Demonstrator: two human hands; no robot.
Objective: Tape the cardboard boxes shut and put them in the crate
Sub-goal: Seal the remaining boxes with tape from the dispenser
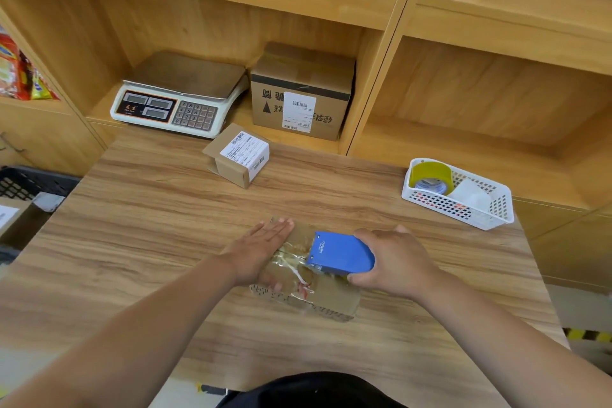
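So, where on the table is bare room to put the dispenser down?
Bare wood lies left of the left hand, out to the table edge by the crate, and between the small box and the basket. The middle is crowded: that hand presses the near box, and the right hand grips the dispenser on it.

Left hand point(261, 248) lies flat — right hand point(395, 262) grips a tape dispenser point(341, 253).

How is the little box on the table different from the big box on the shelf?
The little box sits on the table, turned askew; the big box stands on the shelf. The big box has black print; the little box is plain. Both wear white barcode labels.
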